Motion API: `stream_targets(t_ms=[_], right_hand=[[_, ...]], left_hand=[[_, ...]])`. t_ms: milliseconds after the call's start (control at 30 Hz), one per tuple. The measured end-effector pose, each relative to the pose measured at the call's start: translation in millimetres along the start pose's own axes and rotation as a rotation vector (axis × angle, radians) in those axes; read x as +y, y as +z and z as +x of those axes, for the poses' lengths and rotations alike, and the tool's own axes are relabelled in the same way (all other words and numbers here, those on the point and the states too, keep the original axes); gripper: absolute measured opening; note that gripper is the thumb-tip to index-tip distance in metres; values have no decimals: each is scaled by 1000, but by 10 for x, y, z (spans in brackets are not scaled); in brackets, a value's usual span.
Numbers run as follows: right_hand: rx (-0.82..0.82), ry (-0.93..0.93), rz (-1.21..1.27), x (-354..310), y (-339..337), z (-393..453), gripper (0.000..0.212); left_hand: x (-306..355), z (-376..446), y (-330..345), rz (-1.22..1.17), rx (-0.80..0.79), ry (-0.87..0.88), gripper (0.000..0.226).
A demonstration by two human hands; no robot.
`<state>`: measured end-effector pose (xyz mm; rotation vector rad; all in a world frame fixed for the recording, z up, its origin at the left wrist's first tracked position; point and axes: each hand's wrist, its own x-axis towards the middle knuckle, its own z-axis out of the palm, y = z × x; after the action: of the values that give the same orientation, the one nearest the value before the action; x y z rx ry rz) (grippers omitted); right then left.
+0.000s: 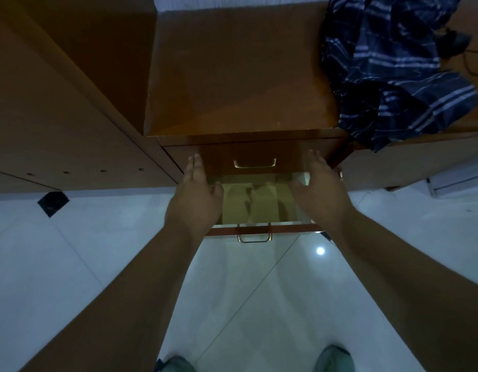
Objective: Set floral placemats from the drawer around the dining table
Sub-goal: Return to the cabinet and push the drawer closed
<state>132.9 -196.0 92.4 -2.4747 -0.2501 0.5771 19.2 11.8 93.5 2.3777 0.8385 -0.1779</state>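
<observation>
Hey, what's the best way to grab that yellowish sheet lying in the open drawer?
Probably from above, by its left and right edges. The sheet lies flat in the drawer, and the open left hand and right hand already flank it. Whether its edges can be lifted is unclear.

Counting it all up: two hands, the left hand (pixel 195 200) and the right hand (pixel 319 191), both reaching with straight fingers over one pulled-out drawer (pixel 259 229). There's two brass handles, one on the open drawer (pixel 254 237) and one on the closed drawer above (pixel 254 163). One striped navy cloth (pixel 393 71) too, and two feet at the bottom edge.
</observation>
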Motion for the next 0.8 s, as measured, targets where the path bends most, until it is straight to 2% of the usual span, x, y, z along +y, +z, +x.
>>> stream_targets(t_ms=[67,133,167,200,300,400,500,633,733,800], right_hand=[[16,167,328,44,46,-121,34],[53,366,711,125,118,-251,13],[48,448,849,189,162,-305,16],[10,513,912,250,206,-376,23],[-17,687,1029,453,401,-558,26],[-33,838,1083,625,596,-613,27],[-4,931,1164,739,750,-610,37],[14,964,1495,813,857,-577,81],[-1,933,1726,897,920,-528,81],[-7,887,1769,913,931,-498,68]], left_hand=[[-5,-155,66,-385,-6,-128,62],[-42,-331,186,-932,8,-373,41],[-91,-415,263,-1159,18,-510,32],[-163,-489,355,-1343,22,-612,32],[-426,-681,648,-1671,34,-796,49],[-638,-768,879,-1821,55,-920,55],[-712,-818,982,-1900,29,-970,68],[-775,-768,1028,-1941,5,-974,81],[-799,-677,1030,-1949,-26,-951,86],[-800,-618,1033,-1947,-44,-933,84]])
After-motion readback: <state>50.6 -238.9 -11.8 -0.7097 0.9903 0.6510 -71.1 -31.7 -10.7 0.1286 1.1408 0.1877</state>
